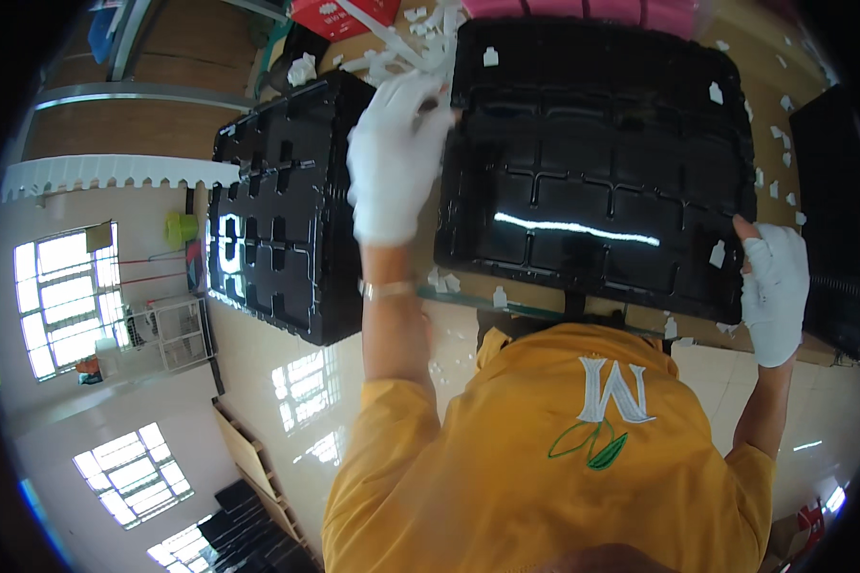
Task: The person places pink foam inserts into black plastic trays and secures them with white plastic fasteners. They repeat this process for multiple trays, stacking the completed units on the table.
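A black moulded tray [592,167] lay at the near edge of the table [760,57], its surface divided by shallow grooves. The white-gloved left hand [392,158] was at its left side, toward the far corner, slightly blurred; the fingers curled, and whether they pinched the rim could not be told. The gloved right hand [776,286] was at the tray's near right corner, thumb against the rim; the other fingers were mostly hidden, so their grip could not be told.

Small white tag-shaped pieces [717,253] lay on the tray, too small to tell whether they bore writing. By the table's left edge stood more black trays [291,215]. Toward the far left corner, white scraps [425,43] lay near a red box [344,17] with pale printing. The yellow-orange shirt [506,458] carried one large white embroidered letter [592,387] above a green leaf motif [606,452].
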A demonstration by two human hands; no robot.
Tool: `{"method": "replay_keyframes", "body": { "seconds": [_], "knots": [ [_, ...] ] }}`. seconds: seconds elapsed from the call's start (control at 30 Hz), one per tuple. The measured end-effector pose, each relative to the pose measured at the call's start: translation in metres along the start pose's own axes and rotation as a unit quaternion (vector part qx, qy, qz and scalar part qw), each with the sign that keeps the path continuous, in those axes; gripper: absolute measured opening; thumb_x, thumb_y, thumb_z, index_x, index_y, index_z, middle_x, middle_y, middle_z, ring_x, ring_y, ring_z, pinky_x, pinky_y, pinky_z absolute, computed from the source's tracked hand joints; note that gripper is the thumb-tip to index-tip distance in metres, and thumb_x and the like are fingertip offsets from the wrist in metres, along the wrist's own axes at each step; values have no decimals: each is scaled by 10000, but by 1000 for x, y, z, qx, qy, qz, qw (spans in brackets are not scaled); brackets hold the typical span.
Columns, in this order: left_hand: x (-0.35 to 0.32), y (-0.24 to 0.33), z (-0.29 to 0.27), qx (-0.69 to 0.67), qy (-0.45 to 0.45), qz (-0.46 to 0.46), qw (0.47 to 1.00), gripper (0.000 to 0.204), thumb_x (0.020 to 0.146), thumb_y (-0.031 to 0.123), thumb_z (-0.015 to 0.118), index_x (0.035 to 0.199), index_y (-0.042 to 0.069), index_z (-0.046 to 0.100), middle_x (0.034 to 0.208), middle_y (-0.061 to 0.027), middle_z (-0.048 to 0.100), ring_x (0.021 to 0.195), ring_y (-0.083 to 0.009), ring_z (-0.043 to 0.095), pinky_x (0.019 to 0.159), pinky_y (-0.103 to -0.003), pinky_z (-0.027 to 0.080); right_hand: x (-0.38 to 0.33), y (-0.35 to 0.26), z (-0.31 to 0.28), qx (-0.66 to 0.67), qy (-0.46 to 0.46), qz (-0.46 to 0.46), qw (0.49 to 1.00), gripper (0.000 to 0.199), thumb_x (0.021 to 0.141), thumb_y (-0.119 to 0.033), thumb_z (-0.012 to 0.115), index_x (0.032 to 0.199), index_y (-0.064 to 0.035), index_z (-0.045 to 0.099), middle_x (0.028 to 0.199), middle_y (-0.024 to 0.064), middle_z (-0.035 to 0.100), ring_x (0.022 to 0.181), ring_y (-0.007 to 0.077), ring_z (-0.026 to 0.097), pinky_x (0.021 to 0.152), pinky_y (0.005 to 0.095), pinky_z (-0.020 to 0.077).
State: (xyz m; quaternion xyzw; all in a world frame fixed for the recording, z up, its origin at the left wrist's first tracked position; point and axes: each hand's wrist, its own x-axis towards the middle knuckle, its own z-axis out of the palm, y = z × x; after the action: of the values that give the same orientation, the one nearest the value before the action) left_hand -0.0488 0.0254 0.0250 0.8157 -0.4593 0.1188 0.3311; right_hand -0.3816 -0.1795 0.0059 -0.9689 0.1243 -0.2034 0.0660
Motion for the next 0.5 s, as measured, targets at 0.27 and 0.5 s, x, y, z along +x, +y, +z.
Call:
{"method": "replay_keyframes", "body": {
  "seconds": [0.27, 0.5],
  "knots": [
    [91, -75, 92, 174, -105, 152, 967, 184, 755, 229, 706, 910, 137, 738, 921, -56, 658, 924, -282, 619, 822, -410, 485, -15, 5, 3, -24, -1, 62, 998, 486, 654, 100, 583, 1112, -57, 624, 914, 112, 554, 843, 302, 528, 765, 389, 446],
    [98, -62, 92, 204, -184, 109, 955, 203, 738, 269, 726, 895, 141, 723, 942, -49, 655, 971, -288, 604, 846, -407, 471, -18, 10, 6, -33, -2, 68, 997, 486, 663, 97, 595, 1120, -68, 620, 920, 107, 546, 846, 291, 522, 755, 375, 451]
  ]
}}
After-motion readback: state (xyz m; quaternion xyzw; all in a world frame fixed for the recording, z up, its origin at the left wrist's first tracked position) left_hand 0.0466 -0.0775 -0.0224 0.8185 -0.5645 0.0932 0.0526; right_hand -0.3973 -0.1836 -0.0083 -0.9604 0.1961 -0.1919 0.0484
